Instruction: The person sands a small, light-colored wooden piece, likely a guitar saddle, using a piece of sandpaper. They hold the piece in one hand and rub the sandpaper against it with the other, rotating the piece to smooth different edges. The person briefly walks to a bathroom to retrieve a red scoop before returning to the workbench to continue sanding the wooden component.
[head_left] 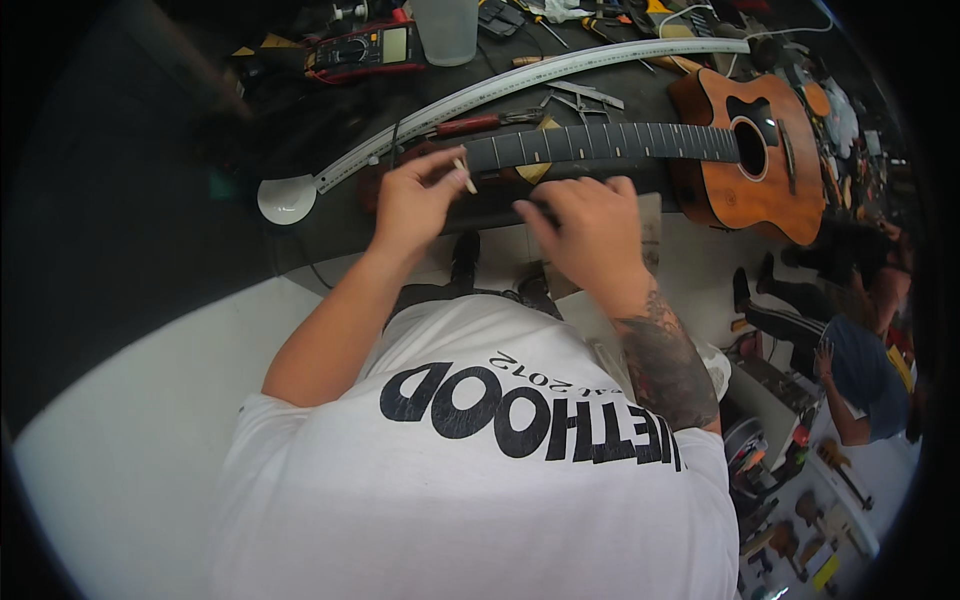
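Observation:
An acoustic guitar with a brown body (pixel 715 175) lies across the dark workbench, its neck pointing left. Frets line its bare fretboard (pixel 590 143); I see no strings on it. By the fretboard's left end, my left hand (pixel 415 205) pinches a small cream strip (pixel 466 176) between thumb and fingers. My right hand (pixel 590 225) hovers on the near side of the neck, apart from it and slightly blurred. Its fingers curl loosely with the thumb away from them, and nothing shows between them. The headstock is mostly hidden behind my left hand.
A long ruler-marked white lamp arm (pixel 540 73) with a round white head (pixel 287 200) curves over the bench. Behind it are a multimeter (pixel 365 50) and a translucent container (pixel 446 30). A red-handled tool (pixel 468 125) lies beyond the neck. Another person (pixel 865 375) is at the right.

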